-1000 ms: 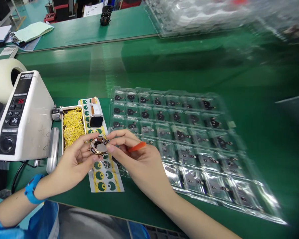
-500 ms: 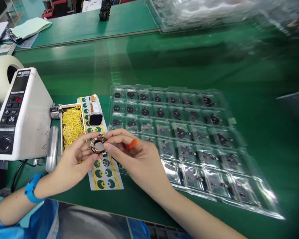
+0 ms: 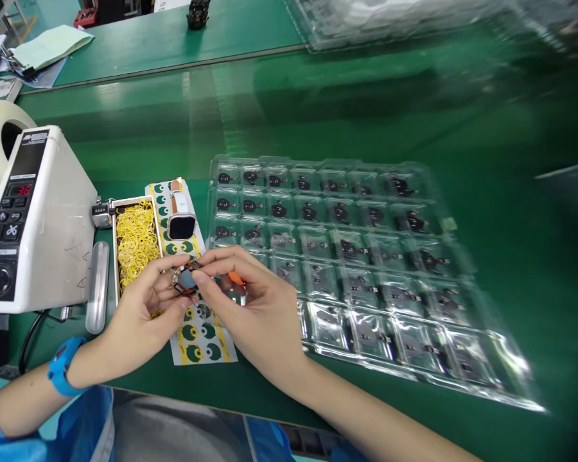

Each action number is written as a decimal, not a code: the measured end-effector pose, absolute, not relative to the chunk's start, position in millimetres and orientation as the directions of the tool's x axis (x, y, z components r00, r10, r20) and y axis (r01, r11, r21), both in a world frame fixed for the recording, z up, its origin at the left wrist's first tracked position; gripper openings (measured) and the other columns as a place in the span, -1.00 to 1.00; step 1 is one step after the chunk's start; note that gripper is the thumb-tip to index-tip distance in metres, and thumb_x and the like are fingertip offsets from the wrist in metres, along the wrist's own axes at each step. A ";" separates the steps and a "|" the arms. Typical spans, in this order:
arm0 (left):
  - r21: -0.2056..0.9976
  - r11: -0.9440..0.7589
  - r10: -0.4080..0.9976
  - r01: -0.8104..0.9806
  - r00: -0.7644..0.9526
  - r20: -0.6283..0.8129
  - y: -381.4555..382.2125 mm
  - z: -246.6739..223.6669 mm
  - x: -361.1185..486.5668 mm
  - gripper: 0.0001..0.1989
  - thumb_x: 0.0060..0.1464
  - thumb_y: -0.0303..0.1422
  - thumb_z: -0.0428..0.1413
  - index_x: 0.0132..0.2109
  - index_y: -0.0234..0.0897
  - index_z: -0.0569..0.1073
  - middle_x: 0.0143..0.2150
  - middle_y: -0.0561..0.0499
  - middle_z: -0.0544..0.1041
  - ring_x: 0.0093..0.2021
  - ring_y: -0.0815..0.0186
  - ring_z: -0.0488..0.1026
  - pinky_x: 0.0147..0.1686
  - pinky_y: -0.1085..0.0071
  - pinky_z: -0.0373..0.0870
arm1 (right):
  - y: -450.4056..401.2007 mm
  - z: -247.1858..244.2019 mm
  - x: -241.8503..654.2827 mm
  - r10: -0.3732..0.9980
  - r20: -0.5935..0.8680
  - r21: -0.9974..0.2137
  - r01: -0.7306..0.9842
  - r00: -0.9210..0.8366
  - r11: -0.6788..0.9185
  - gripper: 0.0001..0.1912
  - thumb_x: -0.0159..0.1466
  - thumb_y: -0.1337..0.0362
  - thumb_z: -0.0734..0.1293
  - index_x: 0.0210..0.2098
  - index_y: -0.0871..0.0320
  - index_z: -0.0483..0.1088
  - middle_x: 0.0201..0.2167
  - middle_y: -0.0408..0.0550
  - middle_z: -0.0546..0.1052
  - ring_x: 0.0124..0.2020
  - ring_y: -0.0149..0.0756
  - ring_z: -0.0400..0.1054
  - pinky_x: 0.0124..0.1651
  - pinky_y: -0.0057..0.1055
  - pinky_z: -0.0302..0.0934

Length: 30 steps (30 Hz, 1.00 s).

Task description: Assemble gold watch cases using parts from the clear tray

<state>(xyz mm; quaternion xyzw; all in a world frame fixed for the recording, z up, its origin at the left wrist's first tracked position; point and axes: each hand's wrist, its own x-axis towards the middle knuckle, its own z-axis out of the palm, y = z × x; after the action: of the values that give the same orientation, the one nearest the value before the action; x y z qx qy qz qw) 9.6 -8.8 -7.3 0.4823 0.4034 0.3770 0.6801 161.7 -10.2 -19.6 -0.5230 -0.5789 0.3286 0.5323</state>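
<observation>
- Right in the middle of it now: a small round part (image 3: pixel 187 278), grey disc at its centre and coppery bits round its rim, held up between both hands, above the near part of the patterned sheet.
- Left hand (image 3: pixel 142 314): half curled, palm open, thumb below and forefinger above, fingertips closed on the part's left side.
- Right hand (image 3: pixel 257 308): thumb and forefinger pinched together at the part's right edge, the other fingers folded in.
- And tucked among those right fingers, an orange piece (image 3: pixel 236 278); too much is covered to tell what it is.
- Beneath, the patterned sheet (image 3: pixel 182 355), yellow and white with green rounded shapes, flat on the bench (image 3: pixel 149 388).
- On that sheet's far half lies a smartwatch (image 3: pixel 181 226), screen dark.
- Just left, an open box (image 3: pixel 159 224) heaped with yellow rings (image 3: pixel 137 240).
- Further left, a silver bar (image 3: pixel 97 289), then the white machine (image 3: pixel 60 224), its red display reading 36.
- Over to the right, a big clear tray (image 3: pixel 366 364), dark little parts sitting in row after row of pockets.
- Far back, more clear plastic trays (image 3: pixel 337 19), and one black object (image 3: pixel 198 14) on the raised ledge (image 3: pixel 135 48).
- Blue wristband (image 3: pixel 66 367) on the left wrist.
</observation>
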 end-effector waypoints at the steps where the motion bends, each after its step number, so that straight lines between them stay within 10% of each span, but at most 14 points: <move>1: 0.960 0.248 0.905 -0.131 0.384 -0.182 -8.4 -6.8 10.6 -0.64 0.15 -0.58 0.08 0.07 -0.22 0.35 -0.15 0.00 0.59 -0.15 0.44 0.55 -0.12 0.59 0.42 | -10.2 -20.3 160.7 0.953 0.280 -0.934 0.263 0.118 0.242 -0.86 0.21 0.41 0.34 -0.47 0.11 0.41 -0.38 -0.14 0.51 -0.36 -0.36 0.42 -0.30 -0.40 0.33; 14: 0.968 0.246 0.922 -0.060 0.321 -0.214 -7.5 -5.4 16.2 -0.74 0.12 -0.41 0.16 -0.05 -0.18 0.33 -0.42 0.12 0.39 -0.51 0.44 0.29 -0.52 0.50 0.19 | -11.0 -27.7 155.9 0.913 0.396 -0.870 0.359 0.101 0.338 -0.86 0.23 0.45 0.33 -0.42 0.10 0.37 -0.33 -0.11 0.49 -0.28 -0.31 0.43 -0.23 -0.33 0.34; 30: 0.971 0.230 0.954 -0.061 0.210 -0.212 -6.4 -5.6 16.4 -0.85 0.12 -0.38 0.15 -0.16 -0.19 0.34 -0.48 0.14 0.40 -0.50 0.42 0.36 -0.46 0.49 0.32 | -11.4 -29.8 157.7 0.889 0.458 -0.769 0.494 -0.017 0.406 -0.83 0.29 0.38 0.32 -0.13 0.09 0.31 -0.25 -0.07 0.52 -0.41 -0.34 0.38 -0.40 -0.39 0.28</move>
<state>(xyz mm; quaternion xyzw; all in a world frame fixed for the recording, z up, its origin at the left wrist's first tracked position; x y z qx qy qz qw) 16.4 -6.4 -5.6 0.4672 0.4778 0.4085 0.6217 157.7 -11.4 -29.8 -0.5058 -0.6834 0.2035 0.4856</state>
